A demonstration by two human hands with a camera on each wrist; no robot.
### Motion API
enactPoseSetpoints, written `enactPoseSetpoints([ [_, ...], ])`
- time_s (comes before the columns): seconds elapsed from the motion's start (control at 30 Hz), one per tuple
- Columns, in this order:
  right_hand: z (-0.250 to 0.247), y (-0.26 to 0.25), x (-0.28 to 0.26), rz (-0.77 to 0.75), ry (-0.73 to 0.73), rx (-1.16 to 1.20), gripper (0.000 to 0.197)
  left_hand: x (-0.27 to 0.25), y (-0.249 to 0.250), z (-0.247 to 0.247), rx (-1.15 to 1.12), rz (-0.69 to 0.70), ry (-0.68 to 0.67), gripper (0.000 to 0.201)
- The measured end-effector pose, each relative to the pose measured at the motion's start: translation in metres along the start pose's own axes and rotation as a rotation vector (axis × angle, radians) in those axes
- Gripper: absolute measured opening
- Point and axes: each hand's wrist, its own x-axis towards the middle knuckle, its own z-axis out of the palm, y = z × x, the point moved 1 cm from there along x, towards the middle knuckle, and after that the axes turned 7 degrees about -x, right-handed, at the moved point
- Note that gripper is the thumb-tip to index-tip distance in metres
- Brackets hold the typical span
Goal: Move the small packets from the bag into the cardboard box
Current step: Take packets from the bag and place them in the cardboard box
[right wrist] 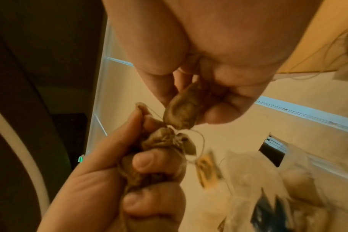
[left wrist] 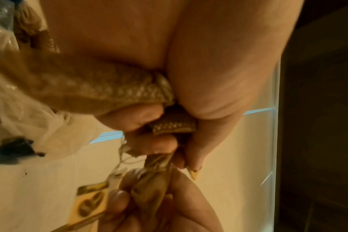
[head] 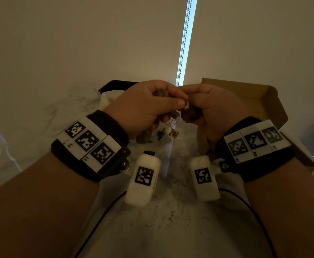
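Observation:
Both hands meet above the table. My left hand [head: 163, 108] grips a bunch of small brown mesh packets [left wrist: 109, 92] with strings. My right hand [head: 195, 110] pinches one packet [right wrist: 183, 109] whose string is tangled with the bunch [right wrist: 161, 141]. A yellow paper tag [right wrist: 207, 169] dangles from the strings. The crumpled clear plastic bag [head: 152, 136] lies on the table under my left hand, with more packets inside. The open cardboard box [head: 271, 101] stands to the right, behind my right wrist; its inside is mostly hidden.
A black tray [head: 115, 84] sits at the back left, behind the bag. Brown crumbs [head: 171, 215] are scattered over the white marbled tabletop [head: 59, 118] in front of me. A blind with a bead chain [head: 185, 43] hangs behind the table.

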Motion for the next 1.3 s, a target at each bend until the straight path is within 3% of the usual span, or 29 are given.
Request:
enactPoseSetpoints([
  [0.2, 0.005, -0.005, 0.002, 0.016, -0.046, 0.075, 0.018, 0.005, -0.004, 0.0, -0.134, -0.003, 0.176, 0.002],
  [0.5, 0.003, -0.006, 0.002, 0.051, 0.006, 0.113, 0.01, 0.008, -0.009, -0.002, -0.04, -0.037, 0.173, 0.015],
  [0.67, 0.001, -0.005, 0.002, 0.046, -0.036, 0.088, 0.008, 0.009, -0.011, -0.003, 0.003, -0.04, 0.195, 0.014],
  [0.83, 0.0, -0.006, 0.0, -0.024, -0.068, -0.146, 0.019, 0.01, -0.012, -0.003, -0.051, -0.061, 0.197, 0.012],
  [1.0, -0.002, -0.012, -0.004, -0.023, -0.107, -0.117, 0.026, 0.01, -0.015, -0.003, -0.133, -0.088, 0.142, 0.012],
  [1.2, -0.037, -0.039, -0.009, 0.031, 0.051, -0.4, 0.021, 0.013, -0.019, 0.002, -0.26, -0.13, 0.226, 0.029],
  [1.3, -0.061, -0.05, -0.013, 0.11, 0.059, -0.59, 0.016, 0.014, -0.023, 0.003, -0.34, -0.177, 0.229, 0.032],
])
